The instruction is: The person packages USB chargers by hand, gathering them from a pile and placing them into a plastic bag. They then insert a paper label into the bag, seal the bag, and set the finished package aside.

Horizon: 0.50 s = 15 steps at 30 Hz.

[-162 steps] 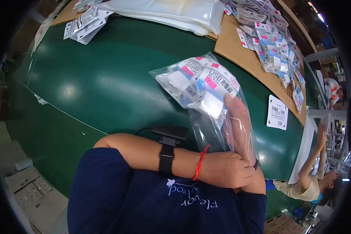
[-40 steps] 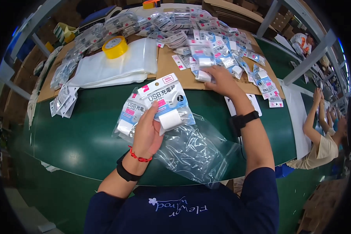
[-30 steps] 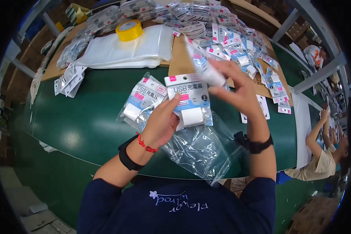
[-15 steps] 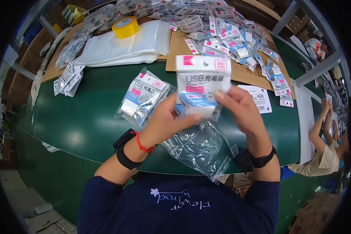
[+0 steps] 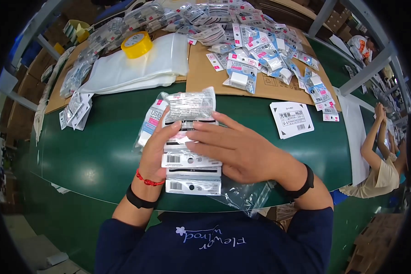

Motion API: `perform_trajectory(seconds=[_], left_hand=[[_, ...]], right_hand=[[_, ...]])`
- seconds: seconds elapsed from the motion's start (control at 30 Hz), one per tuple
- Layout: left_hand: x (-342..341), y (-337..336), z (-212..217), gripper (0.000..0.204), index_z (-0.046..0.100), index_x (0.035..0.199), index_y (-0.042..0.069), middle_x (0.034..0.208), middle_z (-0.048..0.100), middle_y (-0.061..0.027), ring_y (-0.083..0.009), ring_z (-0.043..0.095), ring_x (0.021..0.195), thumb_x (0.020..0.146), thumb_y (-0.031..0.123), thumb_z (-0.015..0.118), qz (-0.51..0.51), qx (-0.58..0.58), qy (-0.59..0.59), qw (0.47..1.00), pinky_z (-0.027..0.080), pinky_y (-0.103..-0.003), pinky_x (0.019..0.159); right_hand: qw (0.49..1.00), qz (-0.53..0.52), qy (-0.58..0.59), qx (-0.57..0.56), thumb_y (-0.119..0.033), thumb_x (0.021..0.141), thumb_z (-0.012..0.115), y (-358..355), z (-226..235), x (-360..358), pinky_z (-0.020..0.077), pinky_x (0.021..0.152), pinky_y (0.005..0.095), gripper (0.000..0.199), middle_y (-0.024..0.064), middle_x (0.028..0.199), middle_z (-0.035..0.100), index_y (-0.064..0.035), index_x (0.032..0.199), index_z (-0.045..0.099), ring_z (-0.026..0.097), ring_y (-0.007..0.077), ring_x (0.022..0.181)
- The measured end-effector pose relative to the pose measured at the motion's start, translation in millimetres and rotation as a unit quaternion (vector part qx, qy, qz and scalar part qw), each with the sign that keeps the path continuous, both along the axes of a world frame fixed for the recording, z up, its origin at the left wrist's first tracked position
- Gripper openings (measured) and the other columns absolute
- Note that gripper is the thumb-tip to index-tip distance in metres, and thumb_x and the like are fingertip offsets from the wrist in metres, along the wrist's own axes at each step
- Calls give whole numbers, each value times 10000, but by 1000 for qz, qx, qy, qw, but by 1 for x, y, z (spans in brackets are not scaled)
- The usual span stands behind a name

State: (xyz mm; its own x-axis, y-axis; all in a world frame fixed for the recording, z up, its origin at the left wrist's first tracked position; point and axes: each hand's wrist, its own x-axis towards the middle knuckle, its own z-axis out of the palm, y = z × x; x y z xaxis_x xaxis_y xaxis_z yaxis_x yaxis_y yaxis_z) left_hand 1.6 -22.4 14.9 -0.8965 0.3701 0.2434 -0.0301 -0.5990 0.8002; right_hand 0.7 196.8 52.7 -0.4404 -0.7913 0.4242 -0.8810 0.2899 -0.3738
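Over the near middle of the green table, my left hand grips the left edge of a plastic-wrapped USB charger pack, its printed back facing up and its header toward me. Beneath it a second charger pack sticks out on the near side, also back up. My right hand lies across the upper pack with fingers stretched out; its thumb is mostly hidden. Partly covered by my left hand, another charger pack shows its front. A clear plastic bag lies under my right wrist.
Many charger packs heap on cardboard at the back. A yellow tape roll sits on clear bags. Printed labels lie right, more white cards left. A person's arms show far right.
The pack in my hands has turned from front up to back up, header now toward me, and moved left and nearer. My right hand has gone from pinching it to lying flat across it.
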Motion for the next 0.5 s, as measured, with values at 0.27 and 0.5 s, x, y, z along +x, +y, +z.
perform_trajectory(seconds=[0.27, 0.5], left_hand=[[-12, 2, 13, 581, 265, 1448, 75, 1291, 515, -149, -259, 563, 1131, 915, 52, 493, 6, 77, -149, 986, 500, -381, 927], [-32, -10, 11, 491, 342, 1416, 86, 1297, 525, -116, -245, 557, 1140, 953, 178, 475, -120, 197, -174, 957, 484, -377, 945]], right_hand=[[960, -276, 19, -38, -115, 830, 617, 58, -50, -107, 381, 1021, 377, 580, 179, 1312, 514, -61, 1371, 415, 489, 333, 1214], [946, -293, -136, 36, -151, 818, 668, 79, -52, -114, 396, 996, 358, 535, 170, 1286, 530, -89, 1324, 506, 521, 311, 1157]])
